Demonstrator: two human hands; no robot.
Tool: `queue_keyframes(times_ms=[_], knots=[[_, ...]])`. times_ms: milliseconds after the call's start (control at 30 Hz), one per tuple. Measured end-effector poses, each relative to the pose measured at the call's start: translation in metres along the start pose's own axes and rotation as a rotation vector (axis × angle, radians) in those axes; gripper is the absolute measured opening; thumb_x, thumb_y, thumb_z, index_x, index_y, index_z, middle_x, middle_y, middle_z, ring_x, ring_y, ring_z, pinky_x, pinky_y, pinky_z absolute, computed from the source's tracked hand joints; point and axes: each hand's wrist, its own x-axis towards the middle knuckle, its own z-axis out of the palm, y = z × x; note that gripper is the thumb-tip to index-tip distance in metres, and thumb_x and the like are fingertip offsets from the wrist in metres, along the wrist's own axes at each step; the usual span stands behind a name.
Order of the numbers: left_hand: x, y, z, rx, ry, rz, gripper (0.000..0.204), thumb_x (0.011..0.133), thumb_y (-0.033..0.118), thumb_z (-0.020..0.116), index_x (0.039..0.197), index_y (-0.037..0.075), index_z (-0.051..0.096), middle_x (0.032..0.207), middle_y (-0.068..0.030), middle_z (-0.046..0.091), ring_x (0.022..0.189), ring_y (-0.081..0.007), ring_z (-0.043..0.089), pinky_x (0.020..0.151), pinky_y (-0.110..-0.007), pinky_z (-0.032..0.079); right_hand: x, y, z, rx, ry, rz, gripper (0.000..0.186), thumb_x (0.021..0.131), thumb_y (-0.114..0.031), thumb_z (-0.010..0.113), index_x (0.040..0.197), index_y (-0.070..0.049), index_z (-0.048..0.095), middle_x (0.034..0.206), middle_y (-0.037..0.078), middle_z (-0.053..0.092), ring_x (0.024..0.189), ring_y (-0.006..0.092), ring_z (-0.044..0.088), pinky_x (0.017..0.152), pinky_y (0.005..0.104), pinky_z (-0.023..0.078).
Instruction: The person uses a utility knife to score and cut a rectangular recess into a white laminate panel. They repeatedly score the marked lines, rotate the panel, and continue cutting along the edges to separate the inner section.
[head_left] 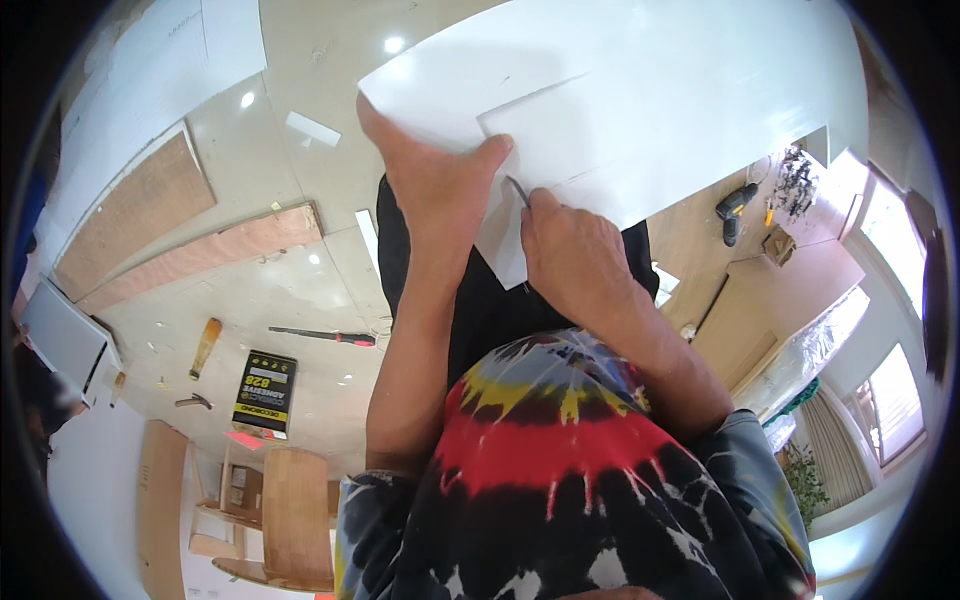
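Observation:
A large white sheet lies across my lap, with pencil-like lines drawn on its face and a narrow strip of it pointing toward me. My left hand clasps its left edge, thumb on top and the other fingers hidden underneath. In my right hand, closed fingers grip a thin dark blade; its handle is covered by the palm. The blade rests at the sheet's surface, just below my left thumb and beside the narrow strip.
On the tiled floor to the left are a black-and-yellow tin, a long narrow tool with a red handle, a wooden handle and wooden boards. A cordless drill lies to the right, near large panels.

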Motion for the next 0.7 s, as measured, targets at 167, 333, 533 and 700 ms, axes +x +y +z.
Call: queue_keyframes(times_ms=[167, 333, 533, 700], knots=[[0.001, -0.011, 0.0, -0.045, 0.011, 0.019, 0.114, 0.064, 0.006, 0.084, 0.154, -0.002, 0.016, 0.143, -0.0247, 0.045, 0.134, -0.0384, 0.048, 0.113, -0.045, 0.04, 0.005, -0.008, -0.007, -0.098, -0.033, 0.004, 0.014, 0.095, -0.01, 0.053, 0.089, 0.002, 0.058, 0.079, 0.025, 0.069, 0.074, 0.0466, 0.069, 0.071, 0.0549, 0.054], [0.002, -0.004, 0.001, -0.003, 0.011, 0.055, 0.119, 0.064, 0.008, 0.085, 0.157, -0.004, 0.013, 0.144, -0.026, 0.043, 0.136, -0.0413, 0.046, 0.116, -0.045, 0.037, 0.0, -0.003, -0.001, -0.067, 0.095, -0.022, 0.022, 0.1, -0.016, 0.052, 0.088, 0.002, 0.059, 0.076, 0.025, 0.068, 0.071, 0.0459, 0.068, 0.07, 0.0546, 0.054], [0.002, -0.006, 0.002, 0.008, 0.026, 0.058, 0.118, 0.064, 0.008, 0.086, 0.157, -0.005, 0.013, 0.144, -0.0265, 0.043, 0.136, -0.0412, 0.045, 0.116, -0.045, 0.038, -0.011, -0.005, -0.005, 0.056, 0.186, 0.023, 0.025, 0.102, -0.018, 0.051, 0.089, 0.003, 0.058, 0.073, 0.028, 0.065, 0.071, 0.0483, 0.066, 0.069, 0.0559, 0.052], [0.001, -0.01, 0.002, 0.0, 0.031, 0.069, 0.117, 0.063, 0.007, 0.087, 0.156, -0.005, 0.015, 0.144, -0.0268, 0.043, 0.136, -0.0413, 0.045, 0.115, -0.045, 0.038, -0.01, -0.001, -0.003, 0.063, 0.129, -0.02, 0.026, 0.101, -0.018, 0.052, 0.087, 0.004, 0.058, 0.073, 0.03, 0.064, 0.073, 0.0508, 0.065, 0.071, 0.0577, 0.051]])
